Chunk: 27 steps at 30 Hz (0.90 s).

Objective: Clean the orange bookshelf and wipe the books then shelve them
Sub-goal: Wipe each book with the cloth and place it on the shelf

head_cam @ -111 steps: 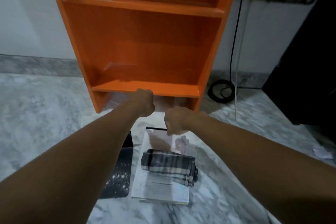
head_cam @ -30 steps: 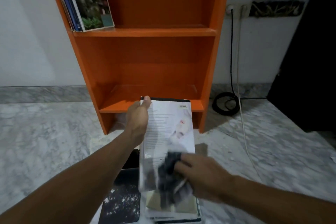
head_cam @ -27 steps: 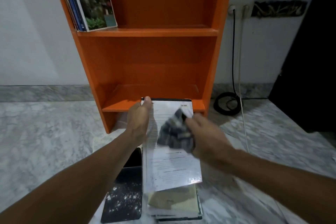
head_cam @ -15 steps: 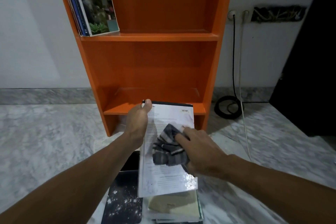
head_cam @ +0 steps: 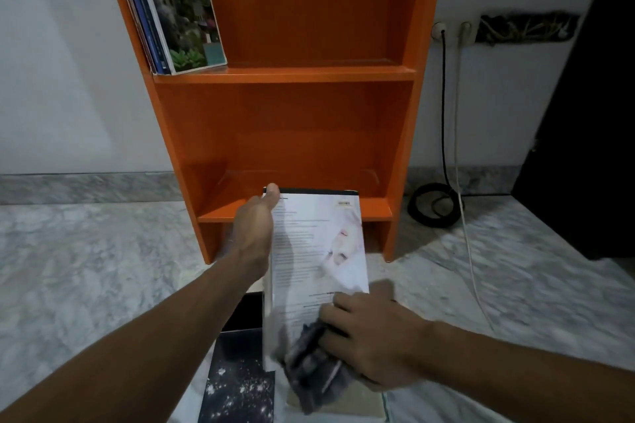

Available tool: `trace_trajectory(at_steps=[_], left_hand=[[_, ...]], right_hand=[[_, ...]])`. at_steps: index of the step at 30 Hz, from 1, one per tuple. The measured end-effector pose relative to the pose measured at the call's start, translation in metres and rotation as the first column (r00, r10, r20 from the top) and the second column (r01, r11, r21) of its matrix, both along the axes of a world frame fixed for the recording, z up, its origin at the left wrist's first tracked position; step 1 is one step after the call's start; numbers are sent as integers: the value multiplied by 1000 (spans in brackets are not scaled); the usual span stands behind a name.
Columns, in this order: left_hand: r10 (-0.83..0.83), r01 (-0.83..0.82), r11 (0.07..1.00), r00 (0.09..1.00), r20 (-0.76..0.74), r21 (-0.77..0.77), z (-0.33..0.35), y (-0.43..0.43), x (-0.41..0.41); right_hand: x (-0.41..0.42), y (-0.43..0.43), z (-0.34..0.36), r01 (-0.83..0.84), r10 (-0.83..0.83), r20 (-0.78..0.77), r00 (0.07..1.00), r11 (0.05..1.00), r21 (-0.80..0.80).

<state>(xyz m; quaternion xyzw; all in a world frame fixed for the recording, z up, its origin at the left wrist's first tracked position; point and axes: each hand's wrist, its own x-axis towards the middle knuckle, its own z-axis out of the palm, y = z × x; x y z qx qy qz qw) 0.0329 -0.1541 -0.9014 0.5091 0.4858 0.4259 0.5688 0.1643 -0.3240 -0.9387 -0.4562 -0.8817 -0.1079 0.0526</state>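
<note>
Left hand [head_cam: 256, 227] grips the book [head_cam: 319, 251] by its left edge, tilted up before the bookshelf [head_cam: 285, 74]; right hand [head_cam: 369, 336] clutches the cloth [head_cam: 311, 364] against the cover's near end. Recommended: full-length strokes, firm left grip, both covers wiped before shelving.

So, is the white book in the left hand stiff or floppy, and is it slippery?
Probably stiff: the white book looks flat though the left hand grips only its left edge. Possibly slippery: the cover looks glossy. Likely light: one hand holds it up against the cloth.
</note>
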Motion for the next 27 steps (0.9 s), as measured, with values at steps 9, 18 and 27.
trace_trajectory(at_steps=[9,18,27], left_hand=[[-48,42,998,990,131,51,14,-8,-13],[46,-55,996,992,122,69,16,10,-40],[-15,17,1000,985,169,-11,34,8,-40]], right_hand=[[28,77,43,566,-446,-385,808,769,297],[0,29,26,11,38,-182,983,965,260],[-46,63,12,212,-126,-244,962,906,367]])
